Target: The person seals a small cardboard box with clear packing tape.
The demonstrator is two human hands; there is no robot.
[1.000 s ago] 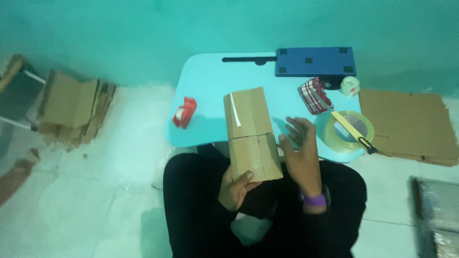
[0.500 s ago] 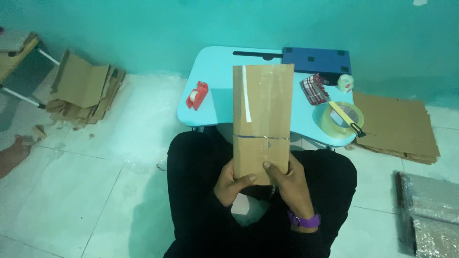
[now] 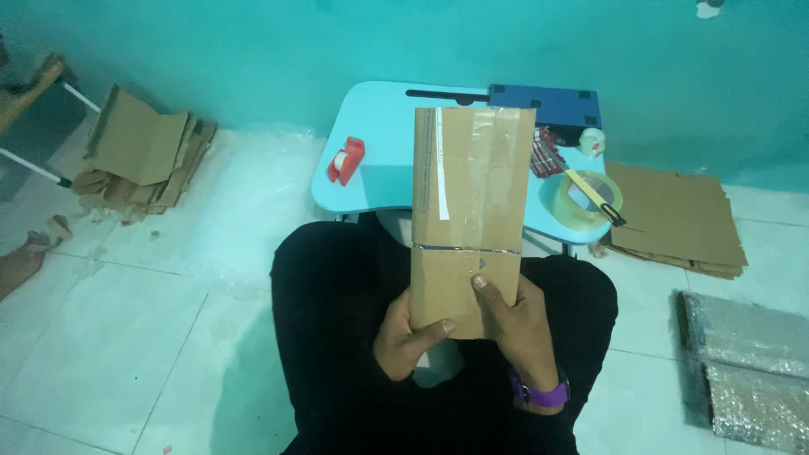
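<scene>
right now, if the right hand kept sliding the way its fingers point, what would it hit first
The right hand points up along the flattened cardboard box it grips. Past the box's top edge, it would likely meet the blue tray at the back of the light blue table, though depth is unclear.

cardboard box (image 3: pixel 466 219) hides table (image 3: pixel 379 168) middle; silver bubble wrap (image 3: pixel 746 371) cut off at right edge.

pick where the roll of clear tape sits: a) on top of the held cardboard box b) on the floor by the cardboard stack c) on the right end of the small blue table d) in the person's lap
c: the roll of clear tape lies on the right end of the small blue table, with a yellow-handled cutter across it, apart from the flattened cardboard box that both hands hold up.
</scene>
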